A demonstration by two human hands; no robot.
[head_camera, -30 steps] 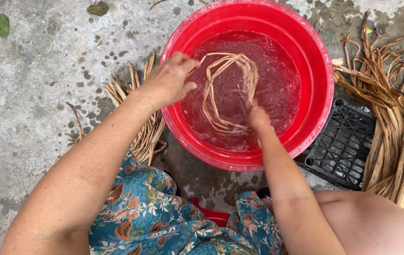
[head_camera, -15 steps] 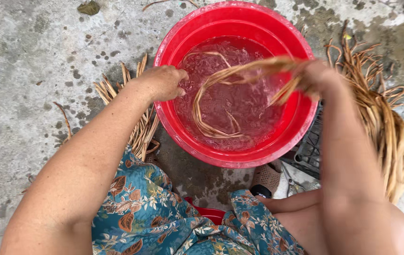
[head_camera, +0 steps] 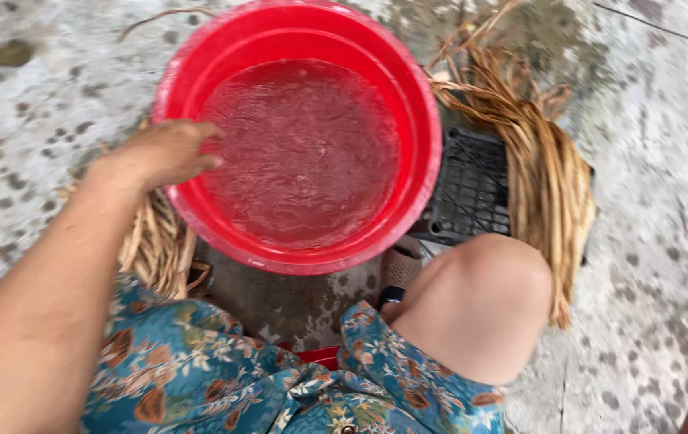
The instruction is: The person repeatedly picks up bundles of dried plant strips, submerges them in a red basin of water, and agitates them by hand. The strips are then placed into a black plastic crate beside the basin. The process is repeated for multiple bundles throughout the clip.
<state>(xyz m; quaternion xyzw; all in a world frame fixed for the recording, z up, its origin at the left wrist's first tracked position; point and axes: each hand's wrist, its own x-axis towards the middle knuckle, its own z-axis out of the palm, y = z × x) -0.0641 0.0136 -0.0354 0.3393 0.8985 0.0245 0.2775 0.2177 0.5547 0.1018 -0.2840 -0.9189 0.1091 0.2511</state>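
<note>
Right hand and strands gone from basin (head_camera: 420, 120)

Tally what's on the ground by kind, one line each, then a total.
Red basin of water: 1
Black plastic crate: 1
Bundles of tan fibre strips: 2, one on the crate, one under the left hand beside the basin
Total: 4

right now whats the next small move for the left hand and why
Probably reach down to the dry strips just beside the left hand, since the red basin holds only water and that hand rests empty on its rim. The right hand is out of view.
</note>
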